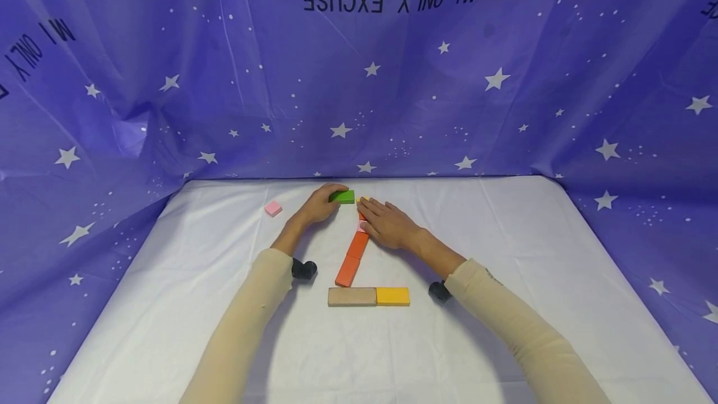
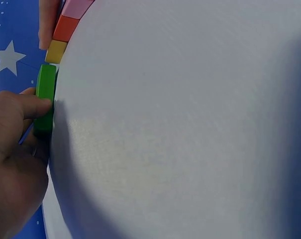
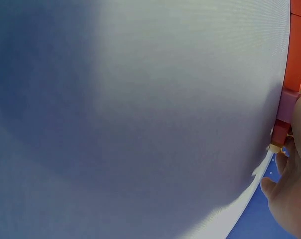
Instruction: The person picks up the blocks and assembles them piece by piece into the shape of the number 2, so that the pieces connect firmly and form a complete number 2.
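My left hand [image 1: 317, 206] pinches a green block [image 1: 344, 197] between thumb and fingers near the table's far edge. In the left wrist view that green block [image 2: 45, 97] stands end-on to a small yellow block [image 2: 56, 51], a narrow gap between them. My right hand [image 1: 389, 224] reaches over the far end of a bent row of blocks, fingers extended and partly covering it. From that end the row runs yellow, red [image 2: 65, 28], pink [image 1: 361, 226], then two orange-red blocks [image 1: 358, 245] slanting toward me.
A tan block [image 1: 351, 297] and a yellow block [image 1: 393, 297] lie end to end nearer me. One pink block [image 1: 273, 209] sits apart at the left. The white-covered table [image 1: 482, 335] meets a purple star-print curtain [image 1: 426, 105] at the back.
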Action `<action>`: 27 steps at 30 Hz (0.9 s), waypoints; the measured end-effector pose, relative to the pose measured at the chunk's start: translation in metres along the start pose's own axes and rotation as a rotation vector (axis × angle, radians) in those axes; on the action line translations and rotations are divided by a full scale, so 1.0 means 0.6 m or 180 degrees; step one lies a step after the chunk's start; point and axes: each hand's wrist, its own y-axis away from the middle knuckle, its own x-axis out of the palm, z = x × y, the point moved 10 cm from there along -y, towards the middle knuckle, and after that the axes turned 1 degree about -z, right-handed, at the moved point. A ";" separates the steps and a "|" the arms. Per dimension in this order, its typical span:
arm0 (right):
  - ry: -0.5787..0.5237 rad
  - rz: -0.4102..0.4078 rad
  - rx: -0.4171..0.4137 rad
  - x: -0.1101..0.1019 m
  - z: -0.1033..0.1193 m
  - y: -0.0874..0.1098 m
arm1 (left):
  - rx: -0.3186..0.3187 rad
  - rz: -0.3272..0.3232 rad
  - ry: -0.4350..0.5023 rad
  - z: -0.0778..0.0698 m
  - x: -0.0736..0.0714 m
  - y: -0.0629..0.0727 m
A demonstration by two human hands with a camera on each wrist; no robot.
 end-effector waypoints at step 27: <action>-0.0058 -0.0017 -0.0012 -0.003 0.004 0.001 | -0.0319 0.0007 0.0022 0.013 0.007 -0.008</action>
